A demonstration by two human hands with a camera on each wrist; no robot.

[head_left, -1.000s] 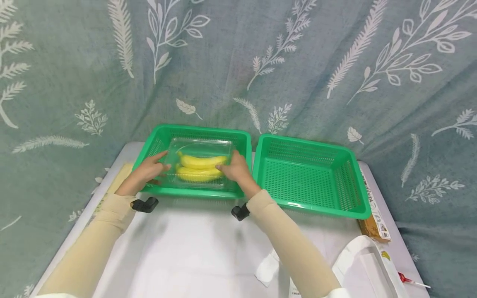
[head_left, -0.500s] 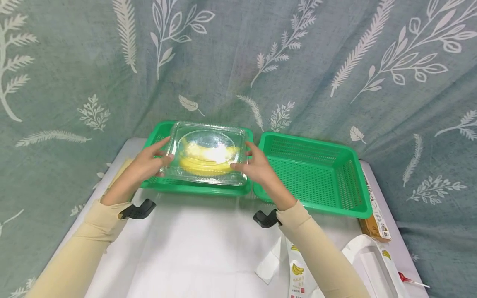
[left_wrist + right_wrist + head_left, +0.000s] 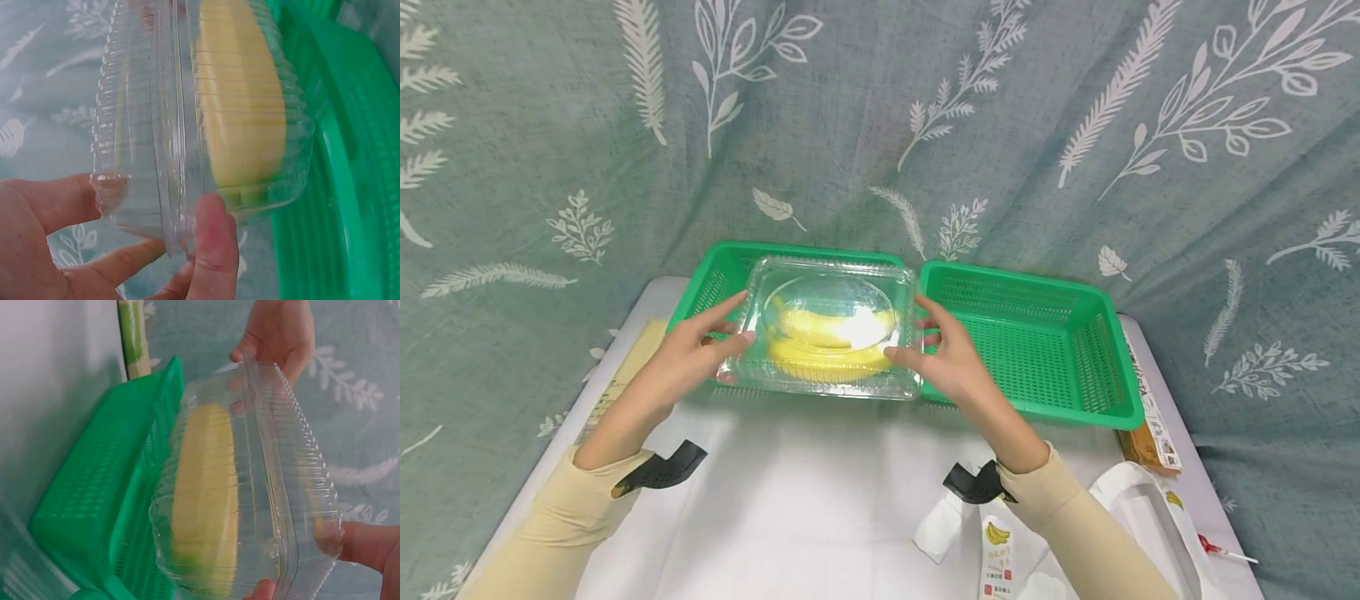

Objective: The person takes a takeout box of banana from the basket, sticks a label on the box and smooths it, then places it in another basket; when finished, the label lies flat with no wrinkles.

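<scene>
A clear lidded plastic box [image 3: 831, 385] with yellow bananas [image 3: 820, 333] inside is held up above the front of the left green basket [image 3: 700, 292]. The left hand [image 3: 688, 354] grips its left end, and the right hand [image 3: 951, 350] grips its right end. In the left wrist view, fingers of the left hand [image 3: 125, 250] pinch the box's rim [image 3: 178, 156]. The right wrist view shows the closed lid seam and a banana [image 3: 206, 494] through the wall, with the left hand [image 3: 281, 331] at the far end.
An empty green basket [image 3: 1015, 350] stands on the right, a brown-and-white carton [image 3: 1150, 442] beside it. White banana-printed strips [image 3: 997, 550], a white handled item [image 3: 1157, 517] and a red-tipped stick [image 3: 1221, 548] lie front right. A yellowish packet [image 3: 632, 358] lies at left.
Both hands have lifted the box out of the left basket, then brought it slightly right and toward the person. The arms have drawn back with it.
</scene>
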